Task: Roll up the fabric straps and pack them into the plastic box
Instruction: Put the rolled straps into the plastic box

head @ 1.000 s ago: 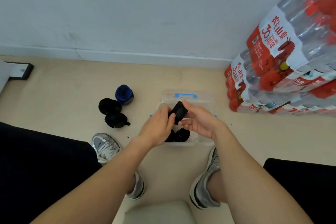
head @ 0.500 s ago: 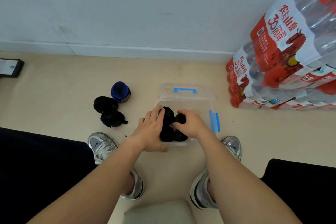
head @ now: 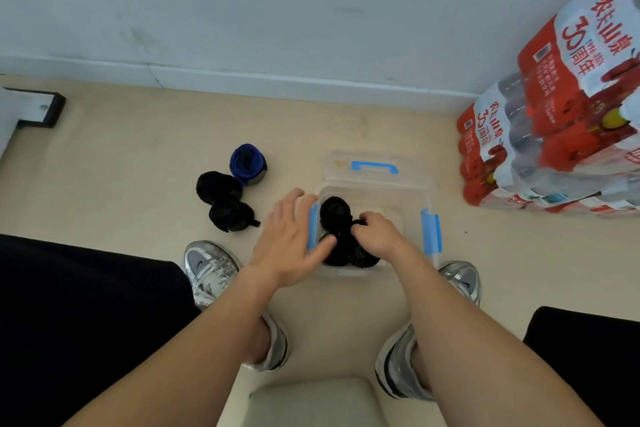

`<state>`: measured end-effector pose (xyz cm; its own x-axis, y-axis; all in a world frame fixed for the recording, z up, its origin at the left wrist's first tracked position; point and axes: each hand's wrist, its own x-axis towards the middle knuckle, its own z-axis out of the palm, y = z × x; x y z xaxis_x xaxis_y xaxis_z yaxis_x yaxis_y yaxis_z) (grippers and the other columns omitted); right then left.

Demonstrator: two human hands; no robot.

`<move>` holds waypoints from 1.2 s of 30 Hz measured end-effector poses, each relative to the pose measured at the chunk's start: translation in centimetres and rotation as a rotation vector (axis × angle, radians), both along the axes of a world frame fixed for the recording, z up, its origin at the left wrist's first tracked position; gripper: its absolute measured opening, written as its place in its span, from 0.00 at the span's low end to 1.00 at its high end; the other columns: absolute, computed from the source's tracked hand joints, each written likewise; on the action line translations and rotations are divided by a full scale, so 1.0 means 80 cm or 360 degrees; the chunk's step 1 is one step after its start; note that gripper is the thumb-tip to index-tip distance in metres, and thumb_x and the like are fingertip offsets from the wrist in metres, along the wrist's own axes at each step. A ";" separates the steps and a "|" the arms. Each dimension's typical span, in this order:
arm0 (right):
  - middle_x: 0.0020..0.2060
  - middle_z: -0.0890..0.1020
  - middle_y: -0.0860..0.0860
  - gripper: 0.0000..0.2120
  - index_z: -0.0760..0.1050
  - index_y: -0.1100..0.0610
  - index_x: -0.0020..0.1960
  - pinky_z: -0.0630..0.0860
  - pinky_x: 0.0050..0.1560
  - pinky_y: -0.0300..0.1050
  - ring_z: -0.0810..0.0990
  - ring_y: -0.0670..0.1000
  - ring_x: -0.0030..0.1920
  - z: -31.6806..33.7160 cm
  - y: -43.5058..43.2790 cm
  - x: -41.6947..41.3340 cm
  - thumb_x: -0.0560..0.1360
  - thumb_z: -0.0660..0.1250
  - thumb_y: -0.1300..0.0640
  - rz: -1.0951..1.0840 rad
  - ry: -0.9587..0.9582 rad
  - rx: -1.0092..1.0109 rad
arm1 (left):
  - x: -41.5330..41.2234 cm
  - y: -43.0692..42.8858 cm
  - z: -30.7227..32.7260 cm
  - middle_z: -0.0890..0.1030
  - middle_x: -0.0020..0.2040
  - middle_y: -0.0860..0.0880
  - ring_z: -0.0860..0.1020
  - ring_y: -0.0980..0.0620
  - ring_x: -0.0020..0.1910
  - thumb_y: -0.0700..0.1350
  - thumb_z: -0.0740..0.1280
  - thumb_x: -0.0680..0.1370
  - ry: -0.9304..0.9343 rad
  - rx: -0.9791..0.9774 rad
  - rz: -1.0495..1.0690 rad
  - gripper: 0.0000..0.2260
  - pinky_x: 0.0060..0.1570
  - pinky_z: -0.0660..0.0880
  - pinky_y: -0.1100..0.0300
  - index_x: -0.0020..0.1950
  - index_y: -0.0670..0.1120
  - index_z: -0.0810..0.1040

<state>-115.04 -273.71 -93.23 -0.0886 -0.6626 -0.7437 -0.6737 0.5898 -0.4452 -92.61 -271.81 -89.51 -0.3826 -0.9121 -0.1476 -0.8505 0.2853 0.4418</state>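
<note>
Head view (the only one): the plastic box (head: 377,189) sits open on the floor (head: 121,184). Three rolled straps wait outside it to the left: a blue roll (head: 247,163) standing on end, a far black roll (head: 218,185) and a near black roll (head: 230,215). All lie left of the left grip (head: 291,239), the nearer one. It is released, with fingers spread above the box's left latch (head: 313,225). The right grip (head: 379,236) curls onto a packed roll (head: 358,224) inside the box.

black strap roll (head: 335,211) lowered into plastic box (head: 394,217), left hand (head: 291,243) let go, right hand (head: 381,236) apparently pressing it
</note>
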 end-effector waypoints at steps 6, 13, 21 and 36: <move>0.37 0.76 0.51 0.21 0.76 0.58 0.45 0.74 0.46 0.53 0.81 0.62 0.45 0.011 0.027 0.017 0.84 0.56 0.43 0.0060 0.0586 -0.0571 | 0.045 -0.033 0.001 0.64 0.74 0.39 0.70 0.32 0.62 0.42 0.71 0.77 -0.0438 0.0129 0.1093 0.23 0.57 0.72 0.42 0.71 0.46 0.71; 0.39 0.81 0.58 0.23 0.77 0.59 0.41 0.75 0.40 0.52 0.80 0.62 0.41 0.034 0.036 -0.005 0.86 0.54 0.49 -0.0175 0.0505 -0.0576 | 0.066 -0.027 -0.020 0.49 0.79 0.37 0.73 0.35 0.49 0.25 0.71 0.73 -0.0374 0.0505 0.1016 0.36 0.46 0.74 0.45 0.76 0.47 0.63; 0.40 0.83 0.59 0.14 0.79 0.59 0.44 0.71 0.38 0.48 0.81 0.62 0.43 0.059 0.038 -0.023 0.84 0.59 0.55 -0.0208 0.0498 -0.0561 | 0.067 -0.016 -0.012 0.66 0.67 0.35 0.75 0.35 0.45 0.35 0.68 0.80 -0.0338 0.0518 0.0876 0.21 0.45 0.75 0.44 0.70 0.45 0.66; 0.56 0.80 0.52 0.37 0.69 0.46 0.75 0.81 0.51 0.55 0.81 0.59 0.54 0.088 0.044 0.029 0.69 0.77 0.43 0.0401 0.0201 -0.1336 | -0.057 -0.015 0.095 0.81 0.40 0.55 0.81 0.47 0.40 0.72 0.66 0.69 0.0284 0.0171 0.0605 0.25 0.39 0.78 0.51 0.53 0.55 0.70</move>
